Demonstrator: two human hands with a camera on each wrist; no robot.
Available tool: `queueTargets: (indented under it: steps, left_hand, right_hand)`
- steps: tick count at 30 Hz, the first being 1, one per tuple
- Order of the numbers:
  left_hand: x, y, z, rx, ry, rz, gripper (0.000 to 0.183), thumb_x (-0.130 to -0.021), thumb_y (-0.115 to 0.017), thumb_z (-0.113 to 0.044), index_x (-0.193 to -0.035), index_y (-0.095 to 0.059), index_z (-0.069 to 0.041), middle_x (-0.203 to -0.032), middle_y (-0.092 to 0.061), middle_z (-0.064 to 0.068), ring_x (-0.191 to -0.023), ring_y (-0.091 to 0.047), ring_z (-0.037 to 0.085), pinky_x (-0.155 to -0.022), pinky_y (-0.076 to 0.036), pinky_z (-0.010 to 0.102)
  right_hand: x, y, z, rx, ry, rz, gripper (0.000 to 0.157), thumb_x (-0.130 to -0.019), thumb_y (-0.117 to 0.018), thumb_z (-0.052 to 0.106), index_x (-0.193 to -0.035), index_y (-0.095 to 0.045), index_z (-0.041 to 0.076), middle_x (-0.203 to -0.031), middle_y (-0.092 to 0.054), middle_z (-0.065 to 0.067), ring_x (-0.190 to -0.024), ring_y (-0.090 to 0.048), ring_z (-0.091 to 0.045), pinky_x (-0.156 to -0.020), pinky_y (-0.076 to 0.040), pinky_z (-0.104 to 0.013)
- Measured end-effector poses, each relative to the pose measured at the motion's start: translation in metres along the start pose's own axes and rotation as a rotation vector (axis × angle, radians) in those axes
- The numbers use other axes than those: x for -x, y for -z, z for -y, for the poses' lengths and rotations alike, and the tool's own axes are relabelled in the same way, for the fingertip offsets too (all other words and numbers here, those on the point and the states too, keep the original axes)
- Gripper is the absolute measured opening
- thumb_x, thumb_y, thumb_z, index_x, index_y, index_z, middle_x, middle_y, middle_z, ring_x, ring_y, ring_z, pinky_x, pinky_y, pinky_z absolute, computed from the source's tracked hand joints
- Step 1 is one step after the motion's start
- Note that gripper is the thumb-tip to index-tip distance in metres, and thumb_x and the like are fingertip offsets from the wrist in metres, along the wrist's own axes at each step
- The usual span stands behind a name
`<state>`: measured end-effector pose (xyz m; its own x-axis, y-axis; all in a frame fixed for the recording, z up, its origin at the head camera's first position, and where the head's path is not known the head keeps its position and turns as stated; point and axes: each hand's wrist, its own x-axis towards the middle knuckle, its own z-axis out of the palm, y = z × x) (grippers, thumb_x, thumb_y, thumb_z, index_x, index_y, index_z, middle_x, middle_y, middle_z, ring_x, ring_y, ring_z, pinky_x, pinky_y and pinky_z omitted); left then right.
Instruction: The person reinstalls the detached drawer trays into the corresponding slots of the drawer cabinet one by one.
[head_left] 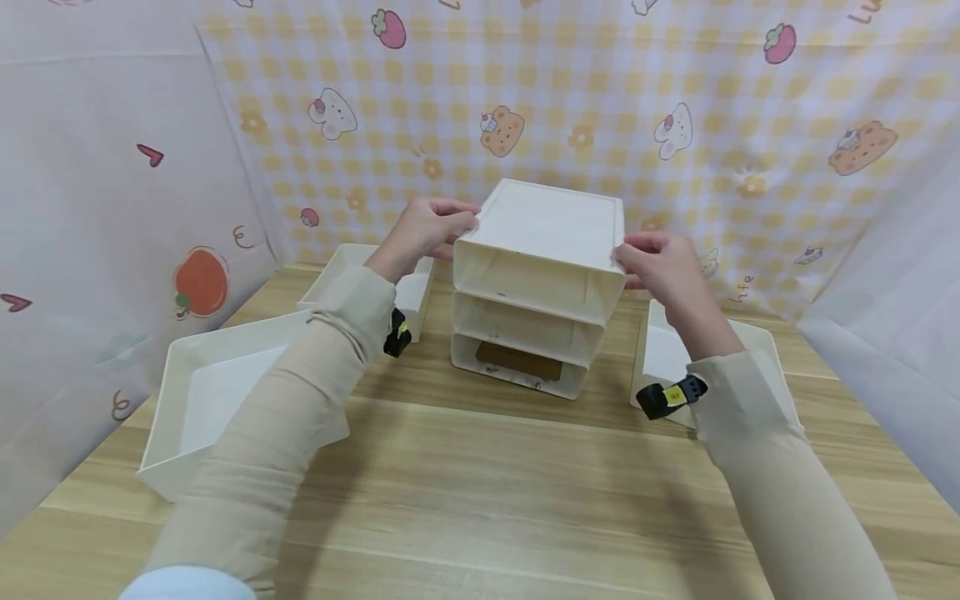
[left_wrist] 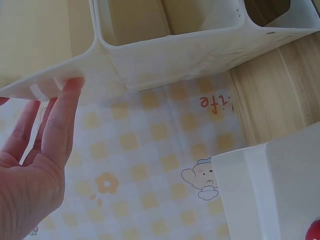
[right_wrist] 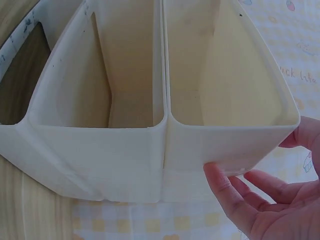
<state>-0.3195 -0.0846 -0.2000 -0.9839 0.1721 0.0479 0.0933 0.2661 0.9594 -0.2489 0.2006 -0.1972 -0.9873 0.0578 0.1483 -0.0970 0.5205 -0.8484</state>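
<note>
Three off-white plastic drawer casings stand stacked at the back of the table, their open fronts facing me. My left hand [head_left: 429,233] grips the top casing [head_left: 551,221] by its left side, thumb at the upper edge. On the opposite side my right hand [head_left: 667,267] holds the same casing, with the thumb near the front upper corner and fingers along the side wall. Below it sit the middle casing [head_left: 528,324] and the bottom casing [head_left: 465,354], which has a cut-out in its floor showing wood. The right wrist view shows the top casing [right_wrist: 232,142] lying along the middle one.
A large white drawer [head_left: 161,417] lies at the left, partly hidden by my left sleeve. Behind it is another white drawer [head_left: 411,293]; a further white drawer [head_left: 663,354] stands at the right under my right forearm. A patterned cloth [head_left: 570,92] hangs behind the wooden table [head_left: 480,500].
</note>
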Motion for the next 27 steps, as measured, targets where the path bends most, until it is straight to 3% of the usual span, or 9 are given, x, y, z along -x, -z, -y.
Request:
queueTargets:
  steps: [7, 13, 17, 22, 27]
  left_hand:
    - [0.004, -0.002, -0.002, -0.007, 0.002, 0.01, 0.034, -0.087, -0.062, -0.023, -0.12, -0.063, -0.015, -0.116, -0.064, 0.006, -0.088, -0.064, 0.017, -0.073, -0.058, 0.03]
    - [0.014, -0.005, -0.005, 0.005, 0.004, 0.012, 0.033, -0.087, -0.061, -0.021, -0.119, -0.064, -0.015, -0.117, -0.064, 0.004, -0.085, -0.063, 0.015, -0.072, -0.058, 0.03]
    - [0.019, -0.007, -0.005, 0.003, -0.003, 0.019, 0.033, -0.086, -0.06, -0.021, -0.119, -0.064, -0.015, -0.117, -0.063, 0.003, -0.084, -0.063, 0.015, -0.071, -0.058, 0.03]
    - [0.022, -0.009, -0.005, 0.006, -0.008, 0.013, 0.034, -0.086, -0.059, -0.021, -0.119, -0.064, -0.015, -0.117, -0.064, 0.004, -0.082, -0.063, 0.014, -0.07, -0.059, 0.03]
    - [0.021, -0.009, -0.003, 0.011, -0.001, -0.003, 0.034, -0.086, -0.06, -0.021, -0.119, -0.064, -0.016, -0.116, -0.064, 0.005, -0.08, -0.063, 0.014, -0.068, -0.058, 0.029]
  right_hand:
    - [0.009, 0.003, 0.001, 0.024, -0.019, 0.023, 0.051, -0.092, -0.05, 0.029, -0.133, -0.046, -0.001, -0.115, -0.052, -0.007, -0.085, -0.052, -0.006, -0.066, -0.053, -0.014]
    - [0.016, 0.006, 0.002, 0.029, -0.014, 0.026, 0.051, -0.092, -0.05, 0.027, -0.132, -0.047, -0.005, -0.107, -0.053, -0.006, -0.079, -0.053, -0.002, -0.062, -0.054, -0.015]
    - [0.02, 0.01, 0.003, 0.048, -0.027, 0.041, 0.053, -0.092, -0.051, 0.028, -0.134, -0.044, -0.004, -0.113, -0.052, -0.008, -0.076, -0.054, 0.0, -0.063, -0.054, -0.015]
    - [0.024, 0.011, 0.002, 0.053, -0.044, 0.048, 0.055, -0.093, -0.05, 0.031, -0.136, -0.042, -0.002, -0.122, -0.05, -0.01, -0.08, -0.054, -0.001, -0.065, -0.053, -0.015]
    - [0.025, 0.009, 0.002, 0.03, -0.057, 0.038, 0.056, -0.093, -0.051, 0.033, -0.137, -0.043, 0.0, -0.118, -0.051, -0.007, -0.084, -0.052, -0.004, -0.064, -0.053, -0.014]
